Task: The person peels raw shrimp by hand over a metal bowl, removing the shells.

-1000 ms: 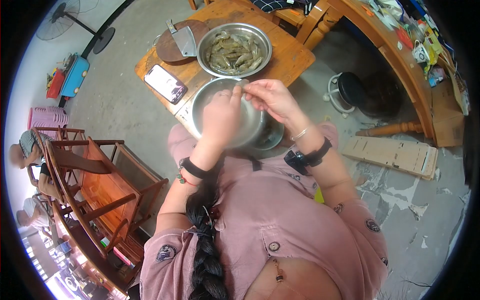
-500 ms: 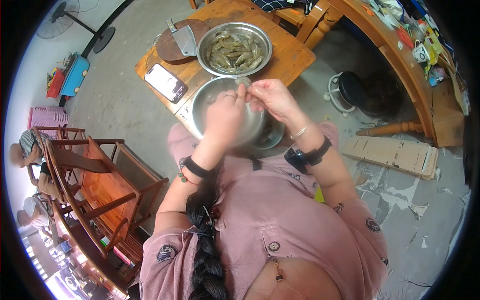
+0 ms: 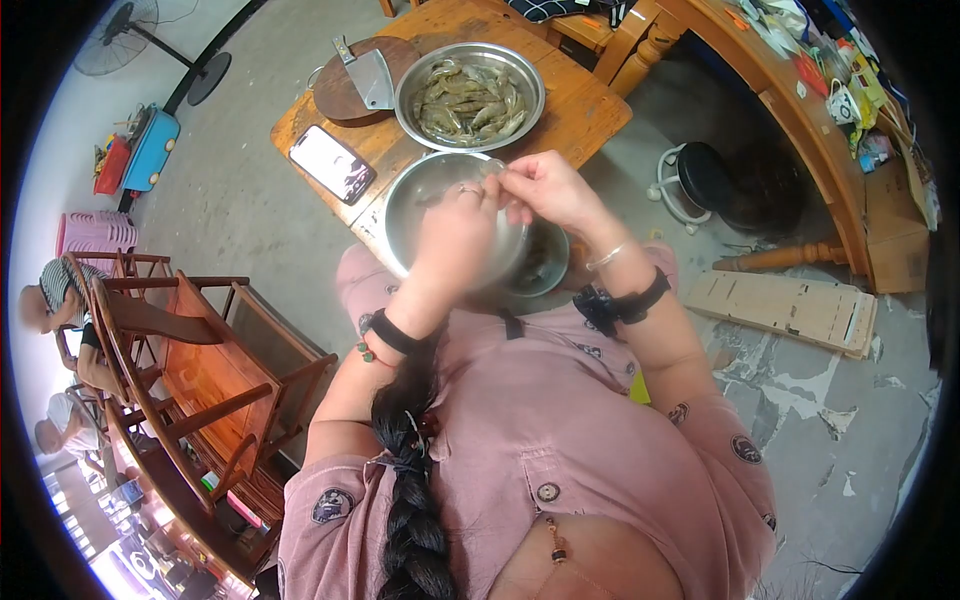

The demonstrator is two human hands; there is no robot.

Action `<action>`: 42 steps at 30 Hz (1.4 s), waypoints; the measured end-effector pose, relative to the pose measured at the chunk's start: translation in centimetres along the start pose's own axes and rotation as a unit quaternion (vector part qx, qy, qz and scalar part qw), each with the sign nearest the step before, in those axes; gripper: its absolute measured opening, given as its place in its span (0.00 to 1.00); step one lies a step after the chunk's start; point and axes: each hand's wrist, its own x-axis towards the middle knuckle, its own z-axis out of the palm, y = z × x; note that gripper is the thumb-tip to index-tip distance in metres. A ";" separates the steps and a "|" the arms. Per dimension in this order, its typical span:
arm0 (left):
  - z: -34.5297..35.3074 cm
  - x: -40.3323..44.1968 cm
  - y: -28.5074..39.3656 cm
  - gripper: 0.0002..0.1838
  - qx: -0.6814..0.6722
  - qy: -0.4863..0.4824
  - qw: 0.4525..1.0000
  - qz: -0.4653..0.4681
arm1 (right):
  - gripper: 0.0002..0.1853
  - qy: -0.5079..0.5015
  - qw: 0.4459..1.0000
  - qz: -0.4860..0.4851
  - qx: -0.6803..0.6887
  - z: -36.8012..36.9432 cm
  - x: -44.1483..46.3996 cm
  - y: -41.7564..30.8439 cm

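Note:
Over the near metal bowl, my left hand and my right hand meet with fingertips together. A small, greyish shrimp shows between them, pinched by both hands; its outline is partly hidden by fingers. Directly behind is a metal bowl full of grey-green shrimp. Below my right hand, a smaller bowl holds dark contents that I cannot make out. A phone with a lit screen lies on the wooden table, left of the bowls.
A cleaver rests on a round chopping board at the table's back left. A black stool stands right of the table, near flat cardboard. Wooden chairs and two seated people are at the left.
Both hands stay close together and shift slightly. My right hand has moved a little up and right, showing more of the small bowl. The shrimp is less visible between the fingers.

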 end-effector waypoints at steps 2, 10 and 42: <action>0.0 0.1 0.2 0.21 -0.005 -0.003 1.000 -0.013 | 0.14 -0.006 1.000 0.001 -0.009 0.0 0.1 0.2; -0.2 0.1 0.6 0.20 -0.053 -0.001 0.998 -0.045 | 0.12 -0.034 0.999 -0.018 0.017 -0.1 0.0 0.2; 1.9 0.3 -1.3 0.08 -0.409 0.105 0.867 -0.264 | 0.05 0.126 0.974 -0.188 0.034 1.4 0.2 1.2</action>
